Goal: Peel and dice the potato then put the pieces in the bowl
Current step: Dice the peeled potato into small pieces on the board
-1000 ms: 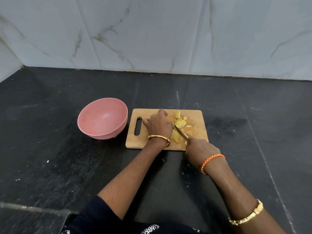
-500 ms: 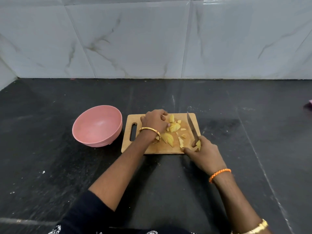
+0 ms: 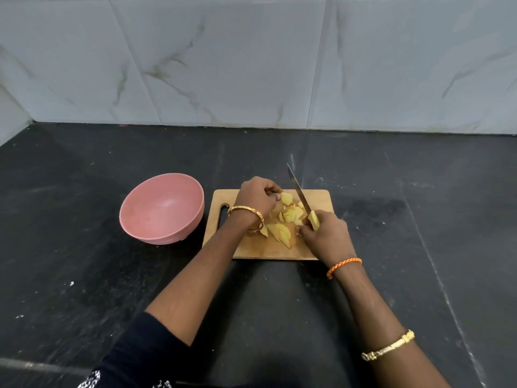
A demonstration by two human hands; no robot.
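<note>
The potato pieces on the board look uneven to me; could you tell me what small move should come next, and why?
Probably bring the knife down across the larger wedges. The right hand holds its blade raised, the left hand sits by the potato pieces on the cutting board, some are still long slices, and the pink bowl is empty.

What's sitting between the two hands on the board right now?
In the head view, cut potato pieces lie between the left hand and the right hand, which holds the knife.
</note>
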